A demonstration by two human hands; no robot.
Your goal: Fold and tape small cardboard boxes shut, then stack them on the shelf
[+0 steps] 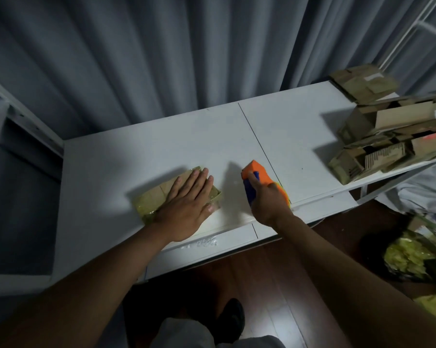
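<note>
Left hand (188, 197) presses flat on box (151, 197); right hand (267, 199) grips tape dispenser (256, 172).

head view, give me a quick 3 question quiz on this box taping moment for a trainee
1. True or false: the left hand lies flat with straight fingers on the cardboard box.
2. What does the right hand grip? A) a pair of scissors B) the orange and blue tape dispenser C) a marker
3. Where on the white table does the pile of cardboard sit: the person's left end or right end?

Key:
1. True
2. B
3. Right end, well apart from the box under the left hand.
</note>
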